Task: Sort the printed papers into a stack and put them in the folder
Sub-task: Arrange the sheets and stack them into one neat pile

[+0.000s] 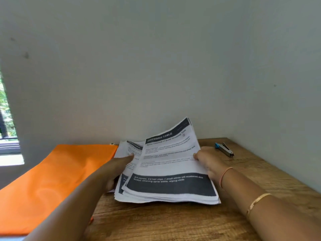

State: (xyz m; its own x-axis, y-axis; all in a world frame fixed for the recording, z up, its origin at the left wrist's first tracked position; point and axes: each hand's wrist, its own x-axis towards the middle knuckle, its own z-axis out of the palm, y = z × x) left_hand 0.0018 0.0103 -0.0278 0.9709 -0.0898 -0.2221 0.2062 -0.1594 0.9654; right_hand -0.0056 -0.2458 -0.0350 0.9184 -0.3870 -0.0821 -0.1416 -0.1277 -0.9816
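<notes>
A thick stack of printed papers [166,174] with dark header and footer bands sits on the wooden table [173,221]. Its far end is lifted off the surface and its sheets are unevenly aligned. My left hand [116,169] grips the stack's left edge, thumb lying on a lower sheet headed "KITCHEN". My right hand [208,162] holds the right edge, thumb on the top sheet headed "DRESSING TABLE". The orange folder [52,181] lies flat to the left of the stack, overhanging the table's left side.
A small stapler [225,149] with a blue end lies at the back right of the table. Pale walls close in behind and on the right. A window [7,122] is at the far left.
</notes>
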